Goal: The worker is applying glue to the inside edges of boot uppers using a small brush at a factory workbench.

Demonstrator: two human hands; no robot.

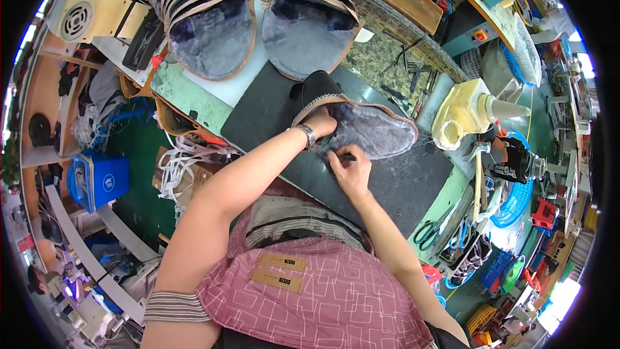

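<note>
A slipper (381, 130) with a black outside, tan edging and grey fleece lining lies tilted on a black work mat (413, 184). My left hand (320, 123) is closed on its near left side, with the fingertips partly hidden in the fleece. At the slipper's near edge, my right hand (352, 173) is closed in a pinch against the lining. Something small and dark shows between those fingers, too small to make out. Beyond the mat stand a long nested stack of similar fleece-lined slippers (216, 39) and a shorter stack (307, 35).
Small tools (413, 71) lie on the worn bench at the back. A yellow machine part with a cone (462, 113) stands right of the mat. Scissors (426, 234) rest at the near right edge. White strips (181, 168) hang at the left, above a blue bin (100, 179).
</note>
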